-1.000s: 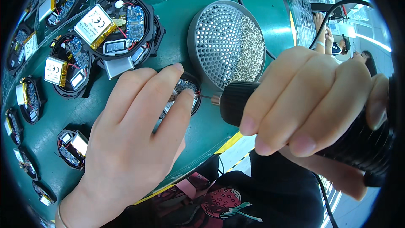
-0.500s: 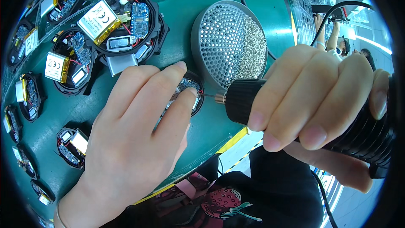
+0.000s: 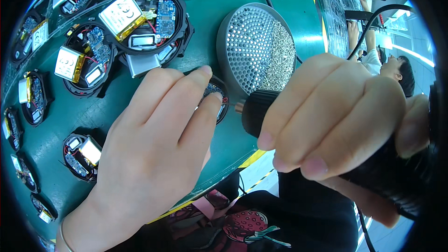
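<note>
Your green table [image 3: 224,144] bears a round grey tray [image 3: 221,46]. Below-right of the tray, your right hand [image 3: 331,116] grips a black screwdriver [image 3: 255,112]; below-left, your left hand [image 3: 158,126] holds a round electronic assembly [image 3: 213,88] near the tray's lower-left rim. The driver's thin bit [image 3: 232,106] points at it; silver screws [image 3: 282,56] lie in the tray's right half.

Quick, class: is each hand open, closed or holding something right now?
Left hand: touching a round device; full grip hidden.
Right hand: closed around a black screwdriver.
</note>
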Demonstrator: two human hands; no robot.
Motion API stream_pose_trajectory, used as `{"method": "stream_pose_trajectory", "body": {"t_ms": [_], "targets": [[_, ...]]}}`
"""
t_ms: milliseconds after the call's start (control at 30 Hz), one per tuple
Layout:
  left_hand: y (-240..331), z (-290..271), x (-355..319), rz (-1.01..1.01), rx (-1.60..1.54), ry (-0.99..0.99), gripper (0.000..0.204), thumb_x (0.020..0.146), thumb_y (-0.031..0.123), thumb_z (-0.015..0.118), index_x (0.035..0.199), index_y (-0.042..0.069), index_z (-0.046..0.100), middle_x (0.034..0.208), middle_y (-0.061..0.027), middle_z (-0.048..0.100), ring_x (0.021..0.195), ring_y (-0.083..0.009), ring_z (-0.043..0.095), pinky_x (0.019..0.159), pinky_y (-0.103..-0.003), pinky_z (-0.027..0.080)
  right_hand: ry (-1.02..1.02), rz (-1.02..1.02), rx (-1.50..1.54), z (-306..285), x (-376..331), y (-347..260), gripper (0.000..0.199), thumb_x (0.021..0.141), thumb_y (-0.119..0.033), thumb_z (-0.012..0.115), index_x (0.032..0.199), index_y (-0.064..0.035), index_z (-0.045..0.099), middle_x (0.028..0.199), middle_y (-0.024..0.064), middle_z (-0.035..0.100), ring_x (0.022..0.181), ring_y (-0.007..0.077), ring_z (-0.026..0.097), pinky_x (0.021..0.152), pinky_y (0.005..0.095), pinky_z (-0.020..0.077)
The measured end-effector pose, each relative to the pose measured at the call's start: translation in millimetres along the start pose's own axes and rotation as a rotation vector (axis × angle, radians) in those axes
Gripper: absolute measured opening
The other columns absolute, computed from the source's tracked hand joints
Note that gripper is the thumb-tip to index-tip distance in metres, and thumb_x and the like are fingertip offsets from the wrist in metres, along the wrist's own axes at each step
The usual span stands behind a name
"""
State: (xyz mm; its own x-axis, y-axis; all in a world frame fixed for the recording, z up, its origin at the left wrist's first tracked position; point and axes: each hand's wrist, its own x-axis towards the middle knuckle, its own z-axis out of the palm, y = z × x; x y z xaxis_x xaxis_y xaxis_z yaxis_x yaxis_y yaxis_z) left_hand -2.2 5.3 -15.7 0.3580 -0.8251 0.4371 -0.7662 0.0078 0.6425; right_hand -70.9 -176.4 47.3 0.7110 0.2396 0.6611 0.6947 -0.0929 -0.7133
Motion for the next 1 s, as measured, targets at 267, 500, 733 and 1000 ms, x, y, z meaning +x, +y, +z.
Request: {"method": "stream_pose_trajectory", "body": {"t_ms": [267,500,733,1000], "targets": [[5,-1,2,-0.032,-0.006,-0.02,0.046,0.053,-0.003,0.07,0.098,-0.001,0.061,0.116,-0.015,0.057,0.091,-0.0347,0.056,0.074,-0.041,0.049,-0.03,0.006,0.106,-6,-3,7,0.08,0.08,-0.057,0.065,0.127,-0.0009,0.032,0.085,0.0106,0.057,0.052,0.0182,0.06,0.045,0.0295,0.0543],[4,-1,0,-0.039,0.013,-0.02,0.045,0.054,-0.002,0.07,0.098,-0.002,0.061,0.114,-0.0159,0.057,0.091,-0.034,0.055,0.074,-0.041,0.049,-0.025,-0.03,0.087,-1,1,12,0.078,0.082,-0.057,0.063,0.126,-0.0009,0.031,0.083,0.0105,0.057,0.05,0.018,0.06,0.044,0.0289,0.0541],[5,-4,-1,-0.057,-0.002,-0.041,0.044,0.055,-0.001,0.071,0.098,-0.002,0.06,0.116,-0.0157,0.055,0.094,-0.0339,0.054,0.077,-0.041,0.048,-0.025,0.01,0.047,2,1,7,0.078,0.082,-0.058,0.061,0.126,-0.0003,0.031,0.082,0.0121,0.058,0.049,0.0198,0.06,0.044,0.0293,0.054],[6,-2,0,-0.048,0.002,-0.056,0.043,0.057,-0.001,0.072,0.098,0.0,0.061,0.117,-0.0154,0.055,0.094,-0.0347,0.054,0.079,-0.041,0.048,-0.023,0.001,0.15,-7,-8,14,0.08,0.081,-0.059,0.062,0.125,-0.0001,0.032,0.082,0.0136,0.059,0.051,0.0217,0.061,0.046,0.0328,0.0561]]}}
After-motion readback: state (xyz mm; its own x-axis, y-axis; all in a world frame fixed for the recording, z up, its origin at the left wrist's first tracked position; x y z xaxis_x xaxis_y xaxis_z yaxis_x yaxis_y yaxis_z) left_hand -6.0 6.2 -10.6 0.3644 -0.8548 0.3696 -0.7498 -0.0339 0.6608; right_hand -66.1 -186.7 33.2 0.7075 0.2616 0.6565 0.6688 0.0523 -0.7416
